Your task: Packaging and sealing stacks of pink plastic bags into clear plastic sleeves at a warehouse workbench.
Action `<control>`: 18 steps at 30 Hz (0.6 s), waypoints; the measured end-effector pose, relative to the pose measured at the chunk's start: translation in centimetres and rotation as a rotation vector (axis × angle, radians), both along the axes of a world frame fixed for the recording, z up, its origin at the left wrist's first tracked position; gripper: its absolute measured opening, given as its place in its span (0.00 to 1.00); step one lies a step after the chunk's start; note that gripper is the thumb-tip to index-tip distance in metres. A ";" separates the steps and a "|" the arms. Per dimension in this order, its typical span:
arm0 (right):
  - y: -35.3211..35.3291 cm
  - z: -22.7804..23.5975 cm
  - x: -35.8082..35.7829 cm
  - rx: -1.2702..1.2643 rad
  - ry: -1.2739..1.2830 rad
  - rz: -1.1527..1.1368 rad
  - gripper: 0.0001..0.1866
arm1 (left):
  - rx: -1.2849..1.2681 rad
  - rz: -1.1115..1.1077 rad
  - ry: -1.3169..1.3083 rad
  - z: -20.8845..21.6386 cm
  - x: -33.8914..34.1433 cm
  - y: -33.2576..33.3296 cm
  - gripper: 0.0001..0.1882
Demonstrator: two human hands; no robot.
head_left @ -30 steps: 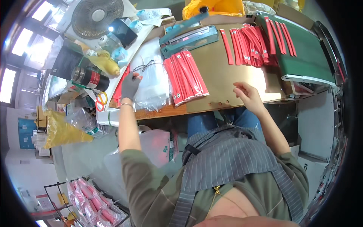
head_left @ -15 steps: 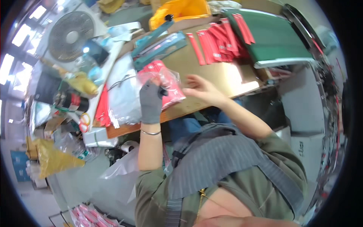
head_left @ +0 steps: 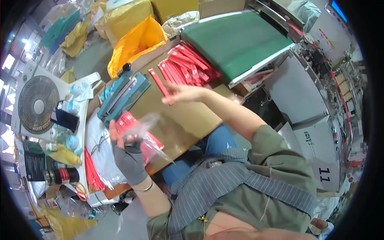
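My left hand, in a grey fingerless glove, grips a clear plastic bag at the table's near left. The bag bulges over a stack of red packets; how many are inside it cannot be made out. Farther right, the fingers of my bare right hand are closed about the near end of a single slim red packet. Beyond that hand lies a loose heap of similar red packets. A teal heat sealer stands just past the bag.
A green conveyor belt slopes at the far right beside the brown table. On the left, a white shelf carries a fan, a phone and a dark flask. An orange sack sits behind the sealer.
My right hand has moved away from the bag, out to the single red packet. My left hand stays at the bag, which now puffs up. The whole view has turned and shifted right.
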State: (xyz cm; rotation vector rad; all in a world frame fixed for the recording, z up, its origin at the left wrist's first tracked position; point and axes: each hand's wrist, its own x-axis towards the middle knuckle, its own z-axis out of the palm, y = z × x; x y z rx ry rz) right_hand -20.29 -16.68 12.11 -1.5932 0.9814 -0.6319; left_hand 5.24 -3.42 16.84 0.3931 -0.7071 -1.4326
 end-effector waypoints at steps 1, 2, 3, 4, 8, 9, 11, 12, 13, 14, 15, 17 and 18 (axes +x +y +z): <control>-2.3 -0.2 -0.7 -0.126 0.247 -0.187 0.55 | 0.101 0.227 -0.244 0.8 -1.4 -1.0 0.22; -4.8 -0.5 -1.5 -0.250 0.495 -0.375 0.60 | 0.118 0.328 -0.470 -0.4 -2.5 -2.8 0.21; -7.4 -1.2 -2.6 -0.366 0.736 -0.456 0.61 | 0.086 0.353 -0.755 -1.1 -3.7 -4.5 0.21; -9.9 -2.2 -4.3 -0.479 0.986 -0.544 0.62 | 0.045 0.365 -1.034 -1.9 -4.9 -6.2 0.21; -15.3 -7.9 -7.5 -0.067 0.787 -0.751 0.55 | 0.108 0.387 -1.217 -10.8 -5.2 -13.2 0.24; -15.6 -8.0 -7.0 -0.062 0.854 -0.715 0.54 | 0.144 0.396 -1.316 -12.1 -5.4 -14.8 0.27; -15.1 -6.8 -5.5 -0.067 0.892 -0.638 0.53 | 0.193 0.411 -1.421 -13.9 -5.6 -17.2 0.30; -15.2 -7.0 -6.8 -0.059 0.901 -0.650 0.53 | 0.240 0.383 -1.459 -14.3 -7.0 -18.5 0.33; -15.0 -7.3 -7.9 -0.050 0.752 -0.694 0.51 | 0.295 0.365 -1.502 -14.7 -8.0 -19.6 0.35; -14.8 -7.7 -8.8 -0.042 0.602 -0.734 0.49 | 0.298 0.361 -1.502 -15.7 -9.0 -20.8 0.35; -14.7 -7.3 -8.7 0.030 0.559 -0.636 0.46 | 0.330 0.372 -1.346 -16.9 -9.7 -22.5 0.34; -14.0 -6.8 -6.3 -0.026 0.617 -0.676 0.40 | 0.366 0.362 -1.193 -16.5 -11.7 -24.2 0.32; -13.5 -7.2 -5.3 -0.068 0.683 -0.696 0.38 | 0.368 0.135 -1.192 -14.0 -13.3 -23.9 0.32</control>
